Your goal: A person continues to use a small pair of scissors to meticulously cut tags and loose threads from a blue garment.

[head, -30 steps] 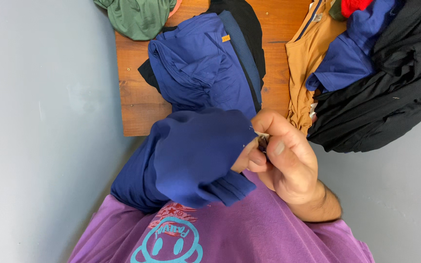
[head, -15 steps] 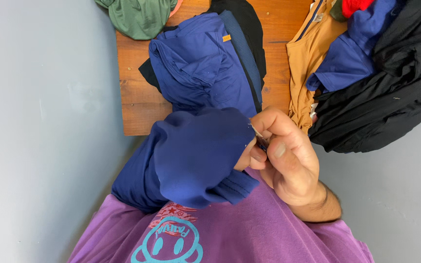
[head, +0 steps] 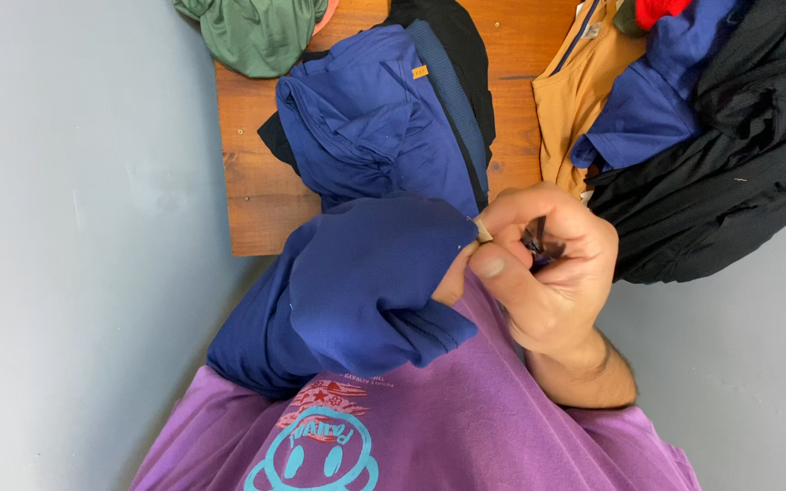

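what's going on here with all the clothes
A person in a purple shirt is handling a dark blue garment. The left hand is hidden inside the blue fabric, and the right hand pinches the cloth's edge close to the chest. Ahead, a small wooden table holds another blue garment, a green one, a mustard top and a heap of black cloth.

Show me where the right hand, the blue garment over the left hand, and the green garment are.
right hand (head: 552, 273), head view, on the knuckles.
blue garment (head: 366, 282), head view, on the fabric covering the left hand.
green garment (head: 256, 32), head view, mid-bundle.
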